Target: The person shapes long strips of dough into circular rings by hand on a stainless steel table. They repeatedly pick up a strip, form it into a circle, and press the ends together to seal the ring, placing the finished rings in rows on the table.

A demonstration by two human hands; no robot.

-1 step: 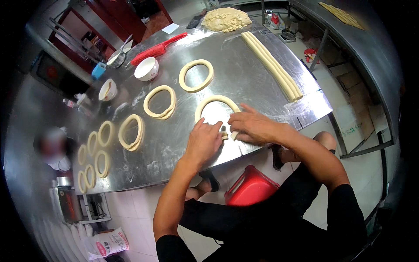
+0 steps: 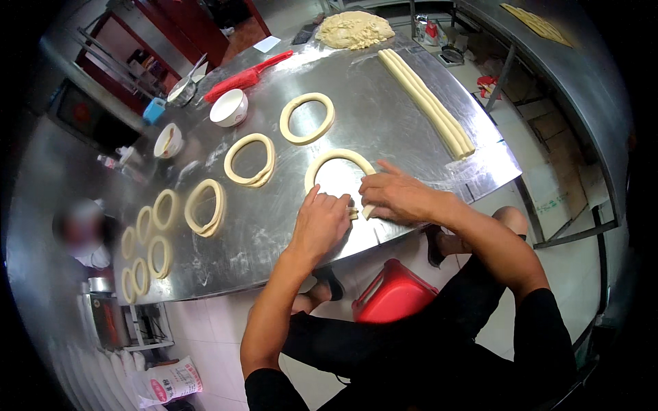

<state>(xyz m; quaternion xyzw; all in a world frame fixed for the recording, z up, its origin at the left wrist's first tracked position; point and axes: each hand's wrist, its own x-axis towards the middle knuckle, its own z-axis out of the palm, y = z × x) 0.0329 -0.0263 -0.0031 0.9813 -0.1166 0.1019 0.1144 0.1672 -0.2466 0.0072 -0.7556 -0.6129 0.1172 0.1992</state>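
A pale dough rope (image 2: 340, 155) lies curved into an open loop on the steel table, its two ends toward me. My left hand (image 2: 321, 220) is closed over the left end, with a bit of dough showing past the fingertips. Across a small gap, my right hand (image 2: 394, 198) is curled around the other end, thumb side toward the left hand. Part of each end is hidden under the fingers. Beyond the loop lies a finished-looking dough ring (image 2: 307, 118), with another ring (image 2: 249, 160) to its left.
Several more dough rings (image 2: 205, 208) spread leftward over the steel table (image 2: 267, 233). Long dough strips (image 2: 428, 103) lie at right, and a dough mound (image 2: 354, 30) at the far edge. White bowls (image 2: 229, 108) and a red-handled tool (image 2: 240, 82) stand back left. A red stool (image 2: 394, 294) is below.
The fingers of my left hand have come down and drawn together over the dough end, covering a dark gap seen before. My right hand has barely moved.
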